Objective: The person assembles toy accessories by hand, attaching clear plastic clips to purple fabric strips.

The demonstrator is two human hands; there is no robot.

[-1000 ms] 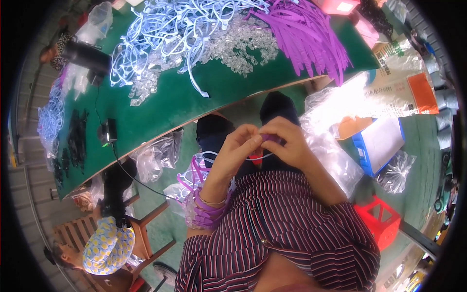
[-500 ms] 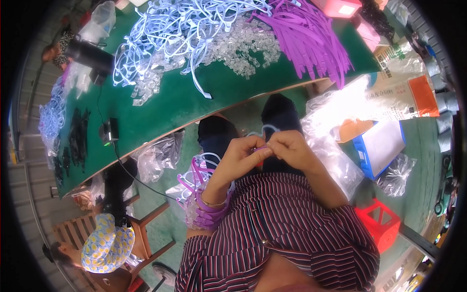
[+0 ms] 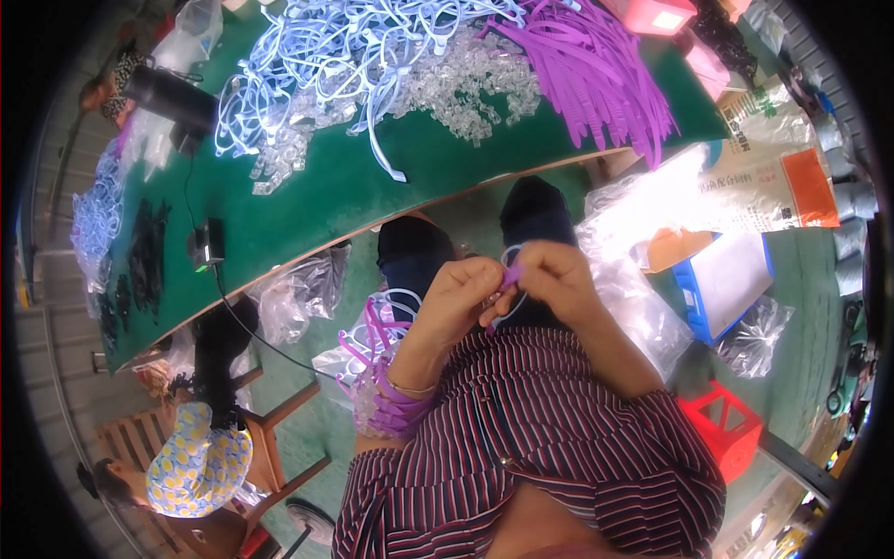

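Over my lap, my left hand [image 3: 459, 296] and my right hand [image 3: 556, 277] are close together, fingers pinched. Between them runs a purple strap [image 3: 511, 275]; both hands grip it. A thin light blue looped frame [image 3: 511, 251] curves out behind and below my right fingers, its joint with the strap hidden. Several purple straps [image 3: 396, 415] are looped around my left forearm near a bracelet, with clear plastic pieces among them. More purple and light blue pieces [image 3: 377, 317] hang beside that forearm.
The green table [image 3: 317, 200] ahead bears piles of light blue frames [image 3: 345, 47], clear plastic pieces [image 3: 466, 93] and purple straps [image 3: 596, 74]. A black cable [image 3: 251, 331] hangs off its edge. Right are plastic bags [image 3: 643, 307] and a red stool [image 3: 722, 429]; a person [image 3: 200, 461] sits left.
My right hand has turned and risen slightly, and my left fingers have curled in. More of the purple strap shows between them, and the light blue frame now hangs lower beneath my fingers.
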